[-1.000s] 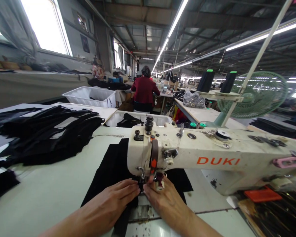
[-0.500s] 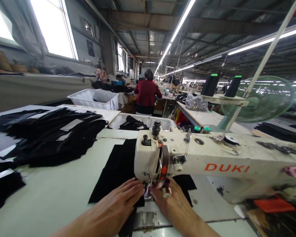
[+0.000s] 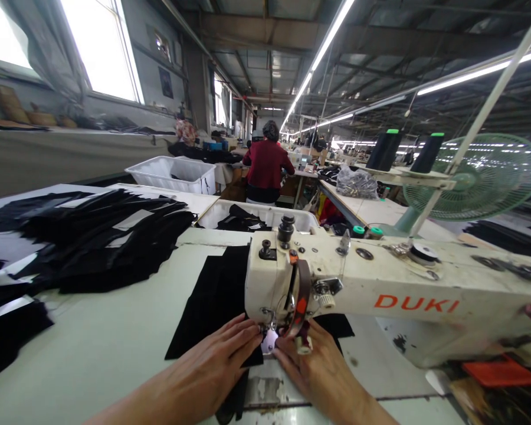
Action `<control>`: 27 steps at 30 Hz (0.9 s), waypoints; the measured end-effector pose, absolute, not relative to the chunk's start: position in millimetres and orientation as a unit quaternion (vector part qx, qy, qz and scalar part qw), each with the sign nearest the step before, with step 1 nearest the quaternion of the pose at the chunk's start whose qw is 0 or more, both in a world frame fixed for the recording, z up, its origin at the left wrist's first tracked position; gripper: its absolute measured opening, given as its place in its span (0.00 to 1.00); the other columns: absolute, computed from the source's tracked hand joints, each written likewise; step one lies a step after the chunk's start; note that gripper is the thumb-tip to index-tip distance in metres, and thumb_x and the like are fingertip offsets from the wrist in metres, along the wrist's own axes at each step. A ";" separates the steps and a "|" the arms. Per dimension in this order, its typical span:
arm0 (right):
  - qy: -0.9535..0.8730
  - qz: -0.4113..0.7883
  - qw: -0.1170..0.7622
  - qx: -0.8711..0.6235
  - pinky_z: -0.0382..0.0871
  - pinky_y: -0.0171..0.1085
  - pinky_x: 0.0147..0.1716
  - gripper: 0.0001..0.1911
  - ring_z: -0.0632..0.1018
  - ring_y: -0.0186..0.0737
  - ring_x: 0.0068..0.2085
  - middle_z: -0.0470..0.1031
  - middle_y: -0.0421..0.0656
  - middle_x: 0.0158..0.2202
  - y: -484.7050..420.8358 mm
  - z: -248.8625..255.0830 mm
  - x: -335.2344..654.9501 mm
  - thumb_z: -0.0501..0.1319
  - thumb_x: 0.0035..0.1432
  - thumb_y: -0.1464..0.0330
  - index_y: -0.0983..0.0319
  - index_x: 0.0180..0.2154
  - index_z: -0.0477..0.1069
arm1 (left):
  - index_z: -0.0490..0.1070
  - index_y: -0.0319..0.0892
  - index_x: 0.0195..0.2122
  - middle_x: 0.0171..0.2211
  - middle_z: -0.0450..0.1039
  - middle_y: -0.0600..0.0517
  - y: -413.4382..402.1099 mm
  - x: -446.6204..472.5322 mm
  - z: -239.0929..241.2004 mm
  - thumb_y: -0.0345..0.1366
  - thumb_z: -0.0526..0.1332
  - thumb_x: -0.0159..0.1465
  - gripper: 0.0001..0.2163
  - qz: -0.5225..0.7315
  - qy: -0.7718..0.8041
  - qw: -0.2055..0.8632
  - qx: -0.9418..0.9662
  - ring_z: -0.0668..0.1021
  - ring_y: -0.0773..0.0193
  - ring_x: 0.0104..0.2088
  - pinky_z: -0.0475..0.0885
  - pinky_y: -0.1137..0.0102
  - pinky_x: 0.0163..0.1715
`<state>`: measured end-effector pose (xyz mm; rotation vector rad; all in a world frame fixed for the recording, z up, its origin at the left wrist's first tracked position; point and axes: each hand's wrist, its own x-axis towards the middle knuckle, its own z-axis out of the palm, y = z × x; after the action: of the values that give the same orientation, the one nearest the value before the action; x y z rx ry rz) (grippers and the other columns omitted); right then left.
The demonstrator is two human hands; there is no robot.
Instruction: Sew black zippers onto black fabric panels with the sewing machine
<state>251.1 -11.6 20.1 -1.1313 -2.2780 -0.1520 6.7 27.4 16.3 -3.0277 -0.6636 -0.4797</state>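
Black fabric (image 3: pixel 203 313) lies on the sewing machine bed, passing under the head of the white sewing machine (image 3: pixel 269 271) and showing again on its far right. My left hand (image 3: pixel 223 360) rests flat on that fabric, left of the needle, with fingers stretched forward and nothing gripped. On the other side, my right hand (image 3: pixel 321 366) is low beside the needle area, its thumb and index finger apart near the lit needle plate (image 3: pixel 269 341). Some of its fingers are hidden behind the machine's hanging parts and dark lever guard (image 3: pixel 301 295).
Stacked black fabric pieces (image 3: pixel 115 242) with white labels cover the left tabletop. White bins (image 3: pixel 172 175) stand beyond. A person in a red jacket (image 3: pixel 269 165) faces away farther back. At right are thread cones (image 3: pixel 384 150), a green fan (image 3: pixel 473 177) and a red tray (image 3: pixel 500 372).
The view has shifted slightly, so the scene sits a little farther right. My right fingertips have drawn back slightly from the needle, exposing more of the bright plate. My left hand stays on the fabric.
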 end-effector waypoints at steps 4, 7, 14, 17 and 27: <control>-0.851 -0.059 0.315 -0.416 0.72 0.41 0.47 0.06 0.79 0.43 0.40 0.80 0.40 0.36 -10.9 14.9 251.3 0.61 0.65 0.71 0.58 0.36 0.76 | 0.60 0.38 0.66 0.63 0.66 0.43 24.7 6.4 20.4 0.26 0.56 0.66 0.25 -0.142 -0.219 -0.007 -0.965 0.68 0.52 0.63 0.62 0.57 0.64; -0.850 -0.060 0.332 -0.404 0.70 0.40 0.47 0.06 0.79 0.41 0.39 0.80 0.38 0.35 -10.4 14.5 252.5 0.61 0.66 0.70 0.58 0.34 0.75 | 0.60 0.40 0.66 0.63 0.66 0.45 23.3 5.7 24.2 0.33 0.55 0.72 0.22 -0.144 -0.229 -0.013 -0.963 0.68 0.53 0.63 0.60 0.58 0.65; -0.861 -0.060 0.334 -0.380 0.68 0.41 0.45 0.10 0.79 0.41 0.37 0.78 0.39 0.31 -16.6 19.4 260.7 0.60 0.68 0.65 0.59 0.33 0.74 | 0.60 0.47 0.67 0.66 0.62 0.48 18.7 -3.3 27.2 0.46 0.57 0.72 0.24 -0.147 -0.283 -0.078 -0.945 0.64 0.48 0.65 0.58 0.49 0.65; -0.864 -0.054 0.329 -0.376 0.68 0.41 0.46 0.10 0.79 0.40 0.36 0.78 0.38 0.32 -18.3 19.0 262.0 0.60 0.68 0.64 0.59 0.33 0.73 | 0.56 0.48 0.69 0.67 0.58 0.44 16.0 -10.7 28.4 0.53 0.61 0.67 0.33 -0.131 -0.323 -0.097 -0.932 0.61 0.40 0.66 0.53 0.36 0.63; -0.816 -0.156 0.305 -0.466 0.72 0.45 0.39 0.09 0.78 0.50 0.40 0.77 0.48 0.37 6.1 -0.7 281.2 0.53 0.65 0.72 0.59 0.39 0.73 | 0.67 0.42 0.61 0.65 0.62 0.37 109.1 10.5 55.6 0.32 0.61 0.67 0.21 -0.283 -0.467 0.051 -0.836 0.58 0.38 0.67 0.43 0.34 0.63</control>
<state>281.2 6.1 -0.7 -1.2352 -2.1600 -0.4129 10.5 109.1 55.6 -2.5455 -1.4213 -0.8627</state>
